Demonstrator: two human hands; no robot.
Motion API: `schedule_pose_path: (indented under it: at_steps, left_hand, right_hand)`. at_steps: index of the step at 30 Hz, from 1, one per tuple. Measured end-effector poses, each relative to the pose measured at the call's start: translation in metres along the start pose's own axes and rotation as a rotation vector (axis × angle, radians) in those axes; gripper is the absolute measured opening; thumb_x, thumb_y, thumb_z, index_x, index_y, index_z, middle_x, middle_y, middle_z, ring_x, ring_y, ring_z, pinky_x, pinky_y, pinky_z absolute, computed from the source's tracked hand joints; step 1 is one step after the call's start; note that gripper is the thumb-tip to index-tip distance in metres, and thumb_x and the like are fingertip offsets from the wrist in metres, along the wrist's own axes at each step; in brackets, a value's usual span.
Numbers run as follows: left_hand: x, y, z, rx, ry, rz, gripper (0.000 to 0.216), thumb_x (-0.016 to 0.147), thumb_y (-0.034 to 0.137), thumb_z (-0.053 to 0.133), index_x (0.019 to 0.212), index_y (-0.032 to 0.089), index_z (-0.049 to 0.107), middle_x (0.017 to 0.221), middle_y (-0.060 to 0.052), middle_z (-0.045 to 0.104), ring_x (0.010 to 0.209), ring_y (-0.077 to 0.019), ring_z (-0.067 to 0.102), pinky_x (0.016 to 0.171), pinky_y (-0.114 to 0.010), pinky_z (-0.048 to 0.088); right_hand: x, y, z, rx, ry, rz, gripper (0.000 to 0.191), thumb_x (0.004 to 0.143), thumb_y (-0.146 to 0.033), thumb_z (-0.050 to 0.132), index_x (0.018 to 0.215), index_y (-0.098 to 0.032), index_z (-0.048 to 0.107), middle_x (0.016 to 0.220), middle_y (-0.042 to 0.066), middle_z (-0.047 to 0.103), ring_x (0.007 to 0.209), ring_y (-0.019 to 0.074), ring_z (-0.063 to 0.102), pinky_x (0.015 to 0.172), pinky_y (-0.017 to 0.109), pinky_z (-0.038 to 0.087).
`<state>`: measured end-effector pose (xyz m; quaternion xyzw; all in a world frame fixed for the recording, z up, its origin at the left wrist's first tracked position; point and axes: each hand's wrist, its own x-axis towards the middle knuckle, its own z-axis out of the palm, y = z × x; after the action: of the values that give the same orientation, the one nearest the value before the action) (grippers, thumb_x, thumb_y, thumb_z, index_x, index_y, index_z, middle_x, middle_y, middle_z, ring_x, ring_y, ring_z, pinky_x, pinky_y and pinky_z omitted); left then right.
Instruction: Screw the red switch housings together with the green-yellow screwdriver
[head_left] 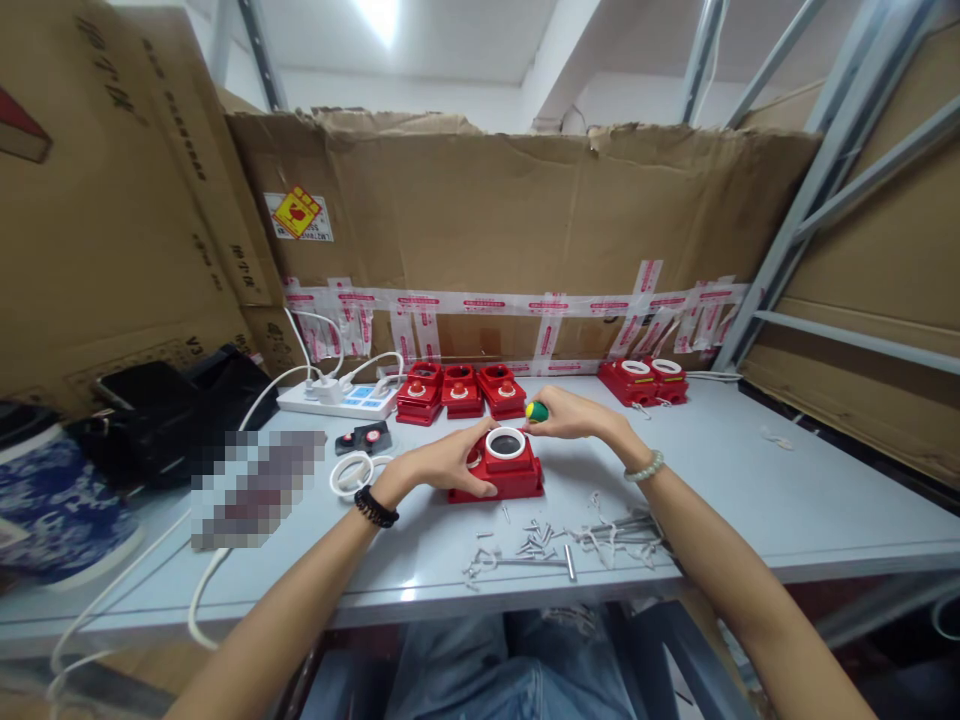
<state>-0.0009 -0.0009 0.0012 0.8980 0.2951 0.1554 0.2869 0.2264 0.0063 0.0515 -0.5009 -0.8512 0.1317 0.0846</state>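
A red box-shaped housing (517, 484) sits on the table in front of me, with a white ring (491, 449) around a dark round opening on its top. My left hand (442, 464) grips the housing's left side, thumb along the front. Behind its right end, my right hand (568, 413) is closed around the green and yellow handle of a screwdriver (537, 411). The screwdriver's tip is hidden from view. Nearer the table edge lie loose screws (536, 540) and a metal T-shaped rod (569, 563).
Three red units (459, 391) stand behind, left of two red housings (652, 382) with white rings. To the left are white rings (351, 475), dark parts (365, 437), a power strip (341, 399) with cables and a blue-white container (60, 510). Cardboard (487, 220) walls the back.
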Motion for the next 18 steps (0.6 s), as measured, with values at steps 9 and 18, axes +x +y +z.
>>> schedule_pose_path:
  at_steps: [9, 18]
  left_hand:
    - [0.001, -0.001, 0.000, -0.011, 0.008, 0.004, 0.070, 0.062, 0.036, 0.074, 0.121, 0.019, 0.041, 0.116, -0.007, 0.057, 0.103, -0.0245, 0.055, 0.094, -0.035, 0.041]
    - [0.001, -0.002, 0.001, -0.020, 0.013, 0.012, 0.071, 0.061, 0.034, 0.075, 0.122, 0.020, 0.041, 0.116, -0.006, 0.058, 0.104, -0.0252, 0.055, 0.094, -0.035, 0.041]
  right_hand:
    - [0.008, 0.007, 0.009, 0.123, -0.040, -0.055, 0.011, 0.068, -0.026, 0.056, 0.066, -0.015, 0.055, 0.059, -0.003, 0.046, 0.055, 0.0076, 0.034, 0.049, 0.021, 0.028]
    - [0.007, 0.010, 0.009, 0.139, -0.060, -0.092, 0.013, 0.064, -0.022, 0.060, 0.073, -0.014, 0.062, 0.062, -0.001, 0.054, 0.057, 0.0088, 0.041, 0.053, 0.021, 0.033]
